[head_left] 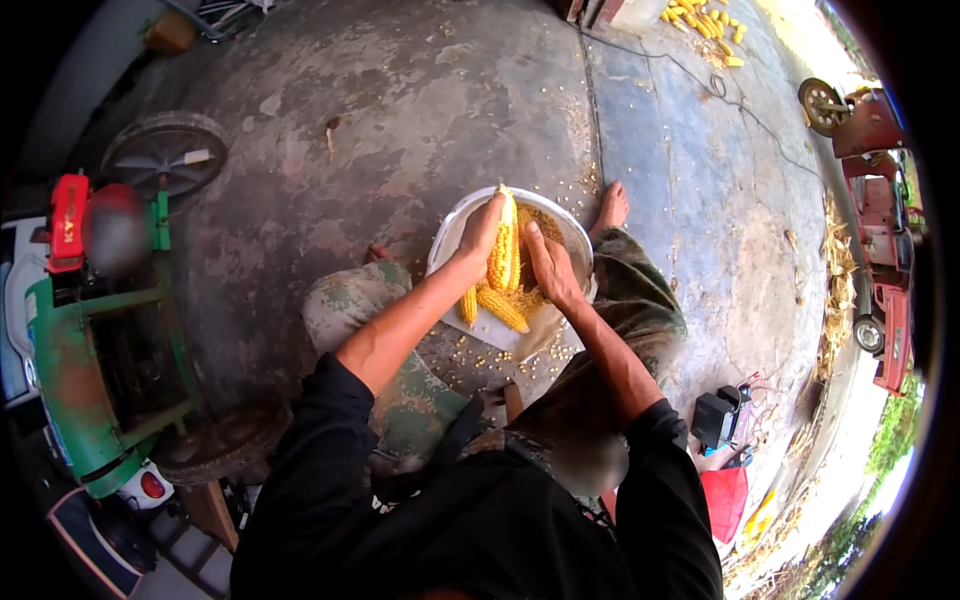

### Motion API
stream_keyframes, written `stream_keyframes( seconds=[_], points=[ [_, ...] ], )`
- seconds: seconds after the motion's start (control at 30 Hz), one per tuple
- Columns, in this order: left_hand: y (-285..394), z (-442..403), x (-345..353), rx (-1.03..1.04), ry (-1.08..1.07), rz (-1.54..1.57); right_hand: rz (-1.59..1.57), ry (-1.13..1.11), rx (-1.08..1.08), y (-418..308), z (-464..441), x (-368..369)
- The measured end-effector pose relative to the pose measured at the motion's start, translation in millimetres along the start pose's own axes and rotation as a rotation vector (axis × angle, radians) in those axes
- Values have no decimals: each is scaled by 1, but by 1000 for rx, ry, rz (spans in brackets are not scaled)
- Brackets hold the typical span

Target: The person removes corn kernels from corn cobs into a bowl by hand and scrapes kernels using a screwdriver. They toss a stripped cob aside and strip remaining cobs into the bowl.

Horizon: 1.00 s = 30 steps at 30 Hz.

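Over the white basin [437,252] between my knees, my left hand [482,238] is wrapped round an upright yellow corn cob [503,255]. My right hand [552,268] is closed at the cob's right side, thumb pointing up along it; its other fingers are partly hidden. Another corn cob [502,309] lies tilted under my hands at the basin's near side, and a further one [468,306] shows left of it. Loose corn kernels [545,222] fill part of the basin.
Scattered kernels [470,352] lie on the concrete floor. A green machine [100,375] with wheels stands left. At right are a black box [713,420], a red bag [725,497] and dry husks [836,285]. More cobs [705,22] lie far off near a red vehicle [880,230].
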State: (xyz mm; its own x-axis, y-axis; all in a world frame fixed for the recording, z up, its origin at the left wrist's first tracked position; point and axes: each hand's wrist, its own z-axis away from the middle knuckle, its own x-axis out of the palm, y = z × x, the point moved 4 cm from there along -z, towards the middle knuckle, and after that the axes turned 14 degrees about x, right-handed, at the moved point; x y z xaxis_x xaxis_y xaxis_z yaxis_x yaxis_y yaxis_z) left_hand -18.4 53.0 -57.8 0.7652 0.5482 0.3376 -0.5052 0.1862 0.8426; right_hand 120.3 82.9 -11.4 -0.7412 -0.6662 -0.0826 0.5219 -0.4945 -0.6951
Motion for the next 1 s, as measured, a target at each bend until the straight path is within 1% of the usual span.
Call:
stream_keyframes(
  seconds=[0.07,0.13,0.23,0.3,0.43,0.5,0.57,0.63,0.7,0.73,0.8,0.87,0.9,0.93,0.97,1.0],
  points=[
    [-1,2,5,37,28,-47,83,84,-49,-1,3,7],
    [3,5,10,163,19,-163,113,71,-87,-5,2,15],
    [4,2,10,177,16,-155,105,88,-69,0,-8,19],
    [5,2,11,171,18,-143,192,312,-346,-1,-13,19],
    [5,4,9,206,66,-218,269,306,-344,-2,-15,20],
    [5,5,7,226,94,-239,212,231,-143,0,-12,20],
    [5,2,7,266,27,-263,153,233,-161,7,-17,21],
    [8,0,8,276,33,-253,98,233,-183,5,-17,20],
    [6,-4,7,277,51,-230,-17,163,-47,8,-17,17],
    [5,-8,4,279,53,-229,-16,161,-48,6,-16,18],
    [-2,-13,-1,177,82,-110,165,185,-241,-2,-10,21],
    [-5,-13,-1,175,84,-107,160,229,-356,-1,-12,26],
    [-3,-11,0,228,94,-161,163,322,-493,-2,-15,29],
    [-1,-9,1,280,102,-217,162,370,-559,2,-16,27],
    [0,-7,1,275,99,-219,162,420,-624,6,-17,25],
    [-1,-7,-1,273,104,-263,208,324,-481,5,-14,22]
  ],
)
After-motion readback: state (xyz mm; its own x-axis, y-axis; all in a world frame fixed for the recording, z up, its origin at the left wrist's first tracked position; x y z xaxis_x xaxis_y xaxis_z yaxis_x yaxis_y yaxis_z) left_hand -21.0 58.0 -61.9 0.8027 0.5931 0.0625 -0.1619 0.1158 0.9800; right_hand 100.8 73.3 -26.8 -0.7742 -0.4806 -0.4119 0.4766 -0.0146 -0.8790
